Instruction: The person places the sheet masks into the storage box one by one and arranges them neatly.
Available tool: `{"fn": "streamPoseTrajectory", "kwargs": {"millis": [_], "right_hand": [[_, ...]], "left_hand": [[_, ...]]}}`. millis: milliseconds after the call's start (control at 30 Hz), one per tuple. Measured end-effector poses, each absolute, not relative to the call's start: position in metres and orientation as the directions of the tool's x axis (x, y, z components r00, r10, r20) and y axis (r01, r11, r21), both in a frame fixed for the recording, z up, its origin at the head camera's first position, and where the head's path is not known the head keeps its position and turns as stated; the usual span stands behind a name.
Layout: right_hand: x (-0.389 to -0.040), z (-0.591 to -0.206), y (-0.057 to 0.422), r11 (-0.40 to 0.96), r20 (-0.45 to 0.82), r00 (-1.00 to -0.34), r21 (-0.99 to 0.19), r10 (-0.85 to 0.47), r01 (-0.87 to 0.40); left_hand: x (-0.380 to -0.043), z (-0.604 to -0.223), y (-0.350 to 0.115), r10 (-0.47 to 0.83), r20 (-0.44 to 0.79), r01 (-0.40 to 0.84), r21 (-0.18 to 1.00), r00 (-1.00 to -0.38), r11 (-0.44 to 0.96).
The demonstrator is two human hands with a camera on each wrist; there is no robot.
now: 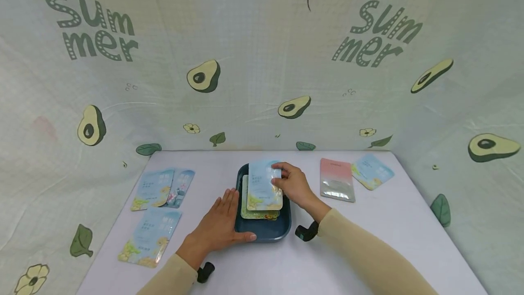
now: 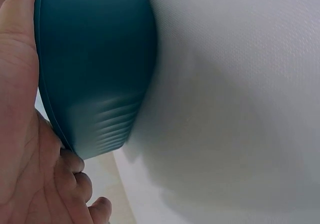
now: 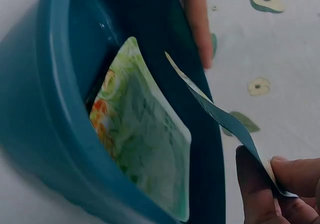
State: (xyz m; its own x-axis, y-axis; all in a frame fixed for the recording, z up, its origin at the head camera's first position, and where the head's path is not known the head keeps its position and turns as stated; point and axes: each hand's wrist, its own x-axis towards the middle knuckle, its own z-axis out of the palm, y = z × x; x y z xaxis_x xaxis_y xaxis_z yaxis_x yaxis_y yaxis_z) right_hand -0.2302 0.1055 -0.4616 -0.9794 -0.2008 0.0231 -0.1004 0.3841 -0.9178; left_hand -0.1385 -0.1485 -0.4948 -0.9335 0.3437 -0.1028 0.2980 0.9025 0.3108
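Observation:
A dark blue plastic basket (image 1: pixel 266 233) stands in the middle of the table. Inside it lies a green sachet (image 3: pixel 150 134) with an orange patch along one edge. Above that sachet my right hand (image 1: pixel 292 185) pinches a light blue sachet (image 1: pixel 264 188) by its right edge; in the right wrist view this sachet (image 3: pixel 227 119) appears edge-on, bent between thumb and fingers. My left hand (image 1: pixel 223 222) rests against the basket's left side with fingers extended and the thumb at the near rim. From the left wrist, the basket's ribbed outer wall (image 2: pixel 110 114) shows beside the palm.
To the left lie two overlapping blue sachets (image 1: pixel 149 190) and a single blue sachet (image 1: pixel 151 238) nearer me. On the right are a pink and silver sachet (image 1: pixel 337 181) and another blue sachet (image 1: pixel 372 172). A printed cloth (image 1: pixel 254 58) hangs behind the table.

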Motion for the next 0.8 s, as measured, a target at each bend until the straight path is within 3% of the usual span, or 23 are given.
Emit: {"fn": "streamPoseTrajectory", "kwargs": {"millis": [600,800], "right_hand": [[-0.238,-0.476,0.083,0.633,0.001,-0.95,-0.746,-0.311,-0.208],[-0.239,-0.48,0.083,0.67,0.032,-0.956,-0.707,-0.29,-0.227]], "left_hand": [[-0.139,-0.497,-0.15,0.353,-0.105,0.305,0.316,-0.93,0.898],[-0.139,-0.498,-0.151,0.355,-0.109,0.303,0.328,-0.928,0.895]]}}
